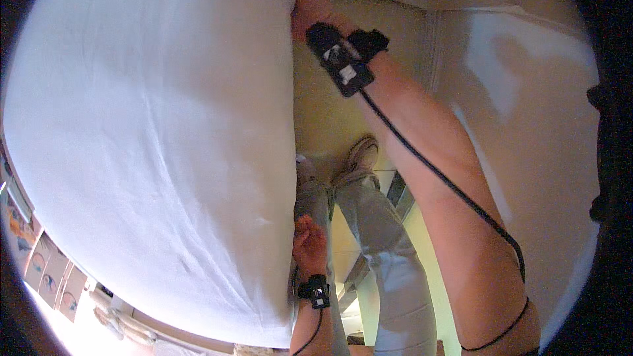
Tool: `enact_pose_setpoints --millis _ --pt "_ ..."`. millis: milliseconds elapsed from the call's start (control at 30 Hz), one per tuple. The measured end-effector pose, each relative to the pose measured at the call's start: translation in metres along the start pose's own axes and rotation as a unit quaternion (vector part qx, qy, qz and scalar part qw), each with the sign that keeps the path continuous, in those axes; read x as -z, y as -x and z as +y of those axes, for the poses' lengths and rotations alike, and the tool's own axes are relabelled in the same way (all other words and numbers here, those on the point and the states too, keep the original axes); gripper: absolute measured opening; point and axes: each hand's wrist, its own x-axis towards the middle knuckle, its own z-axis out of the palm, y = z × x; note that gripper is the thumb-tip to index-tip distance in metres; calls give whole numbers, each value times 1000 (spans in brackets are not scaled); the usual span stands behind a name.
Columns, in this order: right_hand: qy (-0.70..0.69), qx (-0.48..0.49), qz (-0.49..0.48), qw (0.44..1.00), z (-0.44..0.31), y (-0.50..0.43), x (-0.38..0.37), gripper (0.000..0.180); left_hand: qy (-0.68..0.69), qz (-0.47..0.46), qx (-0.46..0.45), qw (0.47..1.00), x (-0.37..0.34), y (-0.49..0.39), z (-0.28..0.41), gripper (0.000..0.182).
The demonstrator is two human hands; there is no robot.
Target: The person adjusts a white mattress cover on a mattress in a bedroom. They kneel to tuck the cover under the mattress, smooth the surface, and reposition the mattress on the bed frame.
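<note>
A large white cloth (198,109), smooth with some long creases, covers a broad surface on the left side of the head view. At the top, my right hand (309,2) is against the cloth's right edge; its fingers are hidden, so its grip cannot be told. Lower down, my left hand (310,244) is beside the same edge with its fingers curled; whether they hold the cloth is unclear. A black strapped device with a cable is on each wrist.
My legs in light trousers (395,267) and a shoe (363,153) show below, right of the cloth's edge. Pale fabric (539,158) lies beyond my right arm. Cards or panels with round pictures (49,282) are at the lower left.
</note>
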Motion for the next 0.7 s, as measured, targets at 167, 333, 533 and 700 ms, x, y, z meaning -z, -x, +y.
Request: enact_pose_setpoints --millis 167,333,533,700 --pt "-33 -3 -90 995 -1 -4 18 53 -19 51 17 998 12 -3 15 29" --pt "32 -97 61 993 41 84 53 49 7 31 51 998 13 5 20 25" --pt "18 -366 39 930 154 205 34 53 -3 123 -9 992 37 15 24 24" --pt "-125 -377 110 911 189 303 6 64 2 160 -9 987 70 24 43 30"
